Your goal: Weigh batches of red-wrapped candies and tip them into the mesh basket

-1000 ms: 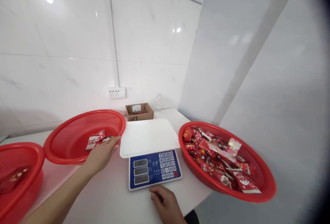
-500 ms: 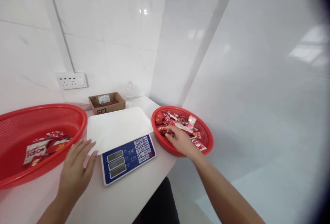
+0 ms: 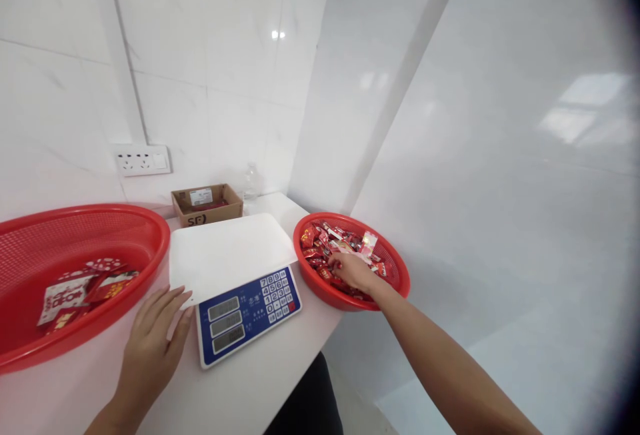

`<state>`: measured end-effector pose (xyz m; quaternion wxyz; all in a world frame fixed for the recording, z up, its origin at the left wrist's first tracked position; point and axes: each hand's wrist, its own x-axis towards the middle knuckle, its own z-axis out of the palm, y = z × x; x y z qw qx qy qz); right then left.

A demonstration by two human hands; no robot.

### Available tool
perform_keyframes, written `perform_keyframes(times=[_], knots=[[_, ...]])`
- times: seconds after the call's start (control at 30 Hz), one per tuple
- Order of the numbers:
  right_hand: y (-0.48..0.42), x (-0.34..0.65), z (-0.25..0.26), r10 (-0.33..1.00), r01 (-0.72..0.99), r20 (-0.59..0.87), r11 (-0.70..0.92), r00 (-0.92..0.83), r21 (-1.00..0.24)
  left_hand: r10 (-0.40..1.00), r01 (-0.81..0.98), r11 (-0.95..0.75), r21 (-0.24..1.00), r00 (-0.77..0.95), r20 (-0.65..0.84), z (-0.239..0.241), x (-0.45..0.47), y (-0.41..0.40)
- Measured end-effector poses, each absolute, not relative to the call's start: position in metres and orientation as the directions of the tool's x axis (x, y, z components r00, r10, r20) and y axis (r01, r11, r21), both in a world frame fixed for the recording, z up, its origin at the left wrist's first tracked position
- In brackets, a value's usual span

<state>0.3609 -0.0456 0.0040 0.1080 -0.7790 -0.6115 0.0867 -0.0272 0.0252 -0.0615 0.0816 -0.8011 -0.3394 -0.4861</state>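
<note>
My right hand (image 3: 351,271) is down among red candy packets (image 3: 327,231) in the smaller red basket (image 3: 406,273) on the right. Its fingers are curled inward, and what lies between them is hidden. With fingers stretched out and nothing in it, my left hand (image 3: 156,336) rests by the near left corner of the scale's white pan (image 3: 227,251). Below the pan is the scale's blue panel (image 3: 250,315), with three displays and a keypad. Left of my left hand, a larger red basket (image 3: 159,238) holds a few red and white packets (image 3: 75,293).
Behind the scale sit a small cardboard box (image 3: 215,215) and a clear plastic bottle (image 3: 251,181), close to the tiled wall. A wall socket (image 3: 143,159) is above the box. The white table (image 3: 240,388) ends at a slanting front edge, and a smooth wall rises on the right.
My right hand has moved deeper into the packets, its fingers more curled. A pink and white packet near it has shifted. My left hand stays by the pan's corner; the view has tilted slightly.
</note>
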Motion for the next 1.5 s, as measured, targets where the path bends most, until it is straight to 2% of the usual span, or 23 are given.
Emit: perform_keyframes(times=[0.23, 0.4, 0.63, 0.8, 0.97, 1.17, 1.37, 1.5], knots=[[-0.037, 0.37, 0.018, 0.895, 0.852, 0.246, -0.225, 0.372, -0.472, 0.459, 0.613, -0.763, 0.205, 0.292, 0.839, -0.064, -0.026, 0.023], [-0.02, 0.365, 0.03, 0.813, 0.748, 0.361, -0.132, 0.457, -0.65, 0.447, 0.599, -0.777, 0.194, 0.308, 0.84, -0.064, -0.023, 0.021], [0.041, 0.297, 0.029, 0.859, 0.56, 0.327, 0.058, 0.395, -0.827, 0.44, 0.589, -0.786, 0.188, 0.318, 0.84, -0.071, -0.018, 0.018], [0.083, 0.234, 0.015, 0.926, 0.436, 0.206, 0.05, 0.316, -0.898, 0.473, 0.634, -0.747, 0.202, 0.293, 0.831, -0.079, -0.023, 0.016], [0.1, 0.213, 0.01, 0.948, 0.435, 0.128, -0.012, 0.293, -0.9, 0.494, 0.644, -0.731, 0.225, 0.272, 0.826, -0.083, -0.025, 0.014], [0.092, 0.23, 0.009, 0.953, 0.564, 0.168, -0.004, 0.253, -0.826, 0.537, 0.646, -0.716, 0.265, 0.267, 0.8, -0.087, -0.022, 0.016], [0.069, 0.224, 0.007, 0.987, 0.706, 0.157, 0.084, 0.039, -0.703, 0.567, 0.637, -0.71, 0.3, 0.264, 0.78, -0.089, -0.02, 0.019], [0.053, 0.199, 0.008, 0.967, 0.755, 0.21, 0.246, -0.146, -0.608, 0.573, 0.638, -0.709, 0.3, 0.272, 0.773, -0.088, -0.022, 0.018]])
